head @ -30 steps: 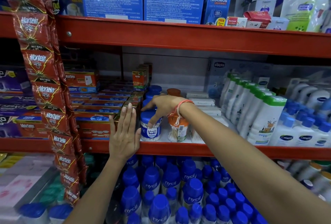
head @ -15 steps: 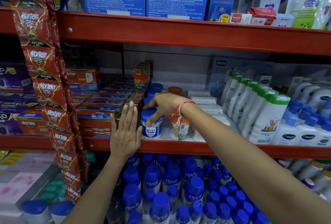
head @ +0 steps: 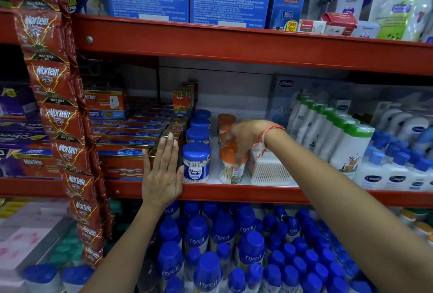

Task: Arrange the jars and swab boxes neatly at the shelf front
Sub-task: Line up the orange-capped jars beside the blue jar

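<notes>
Two hands: right grip (head: pixel 243 142) clasps orange-lidded jar (head: pixel 230 163).

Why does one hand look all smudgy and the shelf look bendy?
Head view: the right hand is motion-blurred over the orange-lid jar; the left hand and the blue-lid jar look sharp; the wide lens bows the red shelf.

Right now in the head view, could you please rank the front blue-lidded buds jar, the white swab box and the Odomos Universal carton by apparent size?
1. Odomos Universal carton
2. White swab box, partly hidden by the right hand, so unsure
3. Blue-lidded buds jar, close to the box
</notes>
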A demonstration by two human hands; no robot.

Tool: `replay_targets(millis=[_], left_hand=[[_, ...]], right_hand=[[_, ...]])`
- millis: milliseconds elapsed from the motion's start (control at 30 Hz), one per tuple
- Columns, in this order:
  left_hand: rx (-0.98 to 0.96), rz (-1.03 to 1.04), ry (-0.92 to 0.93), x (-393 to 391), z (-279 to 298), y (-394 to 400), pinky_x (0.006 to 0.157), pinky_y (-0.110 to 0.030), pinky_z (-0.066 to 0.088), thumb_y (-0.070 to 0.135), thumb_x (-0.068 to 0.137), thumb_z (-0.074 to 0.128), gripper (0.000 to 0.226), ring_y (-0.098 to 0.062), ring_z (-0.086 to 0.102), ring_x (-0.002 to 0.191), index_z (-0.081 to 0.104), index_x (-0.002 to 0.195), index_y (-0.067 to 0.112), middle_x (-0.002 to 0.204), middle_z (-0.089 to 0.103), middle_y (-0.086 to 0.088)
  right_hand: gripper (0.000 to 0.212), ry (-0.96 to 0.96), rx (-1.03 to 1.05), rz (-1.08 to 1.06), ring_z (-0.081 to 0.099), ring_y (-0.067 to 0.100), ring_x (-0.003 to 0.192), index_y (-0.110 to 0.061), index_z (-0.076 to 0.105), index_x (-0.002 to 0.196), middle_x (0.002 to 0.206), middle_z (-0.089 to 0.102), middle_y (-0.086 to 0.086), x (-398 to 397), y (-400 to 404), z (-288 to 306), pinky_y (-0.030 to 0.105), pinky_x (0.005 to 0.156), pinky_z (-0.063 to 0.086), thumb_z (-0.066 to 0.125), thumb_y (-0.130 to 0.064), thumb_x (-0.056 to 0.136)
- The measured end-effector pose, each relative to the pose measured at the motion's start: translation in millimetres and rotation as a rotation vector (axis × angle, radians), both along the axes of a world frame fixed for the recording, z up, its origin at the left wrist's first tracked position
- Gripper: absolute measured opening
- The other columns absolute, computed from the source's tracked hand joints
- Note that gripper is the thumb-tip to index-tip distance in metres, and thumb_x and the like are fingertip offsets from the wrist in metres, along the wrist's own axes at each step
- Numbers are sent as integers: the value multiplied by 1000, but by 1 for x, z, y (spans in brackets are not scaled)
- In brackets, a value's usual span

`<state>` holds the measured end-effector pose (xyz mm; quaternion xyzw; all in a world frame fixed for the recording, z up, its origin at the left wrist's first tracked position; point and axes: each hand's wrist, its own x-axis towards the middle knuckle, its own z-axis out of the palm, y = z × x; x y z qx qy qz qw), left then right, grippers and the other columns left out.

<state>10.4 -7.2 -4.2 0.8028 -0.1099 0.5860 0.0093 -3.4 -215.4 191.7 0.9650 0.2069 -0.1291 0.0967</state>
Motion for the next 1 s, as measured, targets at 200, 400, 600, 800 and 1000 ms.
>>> replay_targets(millis=[200,400,600,800,1000], left_hand=[[5,-2,3,1,0,0,120,-49,-5,33,101,21,60,-19,0,149,4,152,8,162,-5,-4],[8,5,7,0,0,1,120,-48,-7,33,101,20,59,-19,0,149,4,152,8,162,-6,-3],[1,-5,10,0,1,1,120,-48,-7,34,101,20,60,-18,-1,149,3,152,9,162,-6,-2],[3,-7,14,0,1,0,120,-48,-6,33,100,21,60,-18,0,149,4,152,8,162,-6,-3],[3,-6,14,1,0,1,120,-48,-7,33,101,20,59,-19,1,149,5,152,8,162,-5,-3]], right_hand=[[71,46,14,-47,61,25,101,-20,52,131,126,59,2,7,-6,-2,35,93,52,82,-26,67],[68,-22,88,-75,64,29,100,-14,62,115,116,67,5,9,-4,-5,40,95,53,80,-47,59],[66,-67,102,-106,63,26,91,-13,58,111,105,65,3,2,-6,-9,37,92,53,74,-57,64],[54,-114,71,-119,64,23,77,-11,61,90,90,67,4,-1,-6,-9,34,85,53,73,-59,67],[74,-59,54,-37,56,24,108,-20,52,130,124,57,0,3,-7,-6,41,106,44,81,-42,65]])
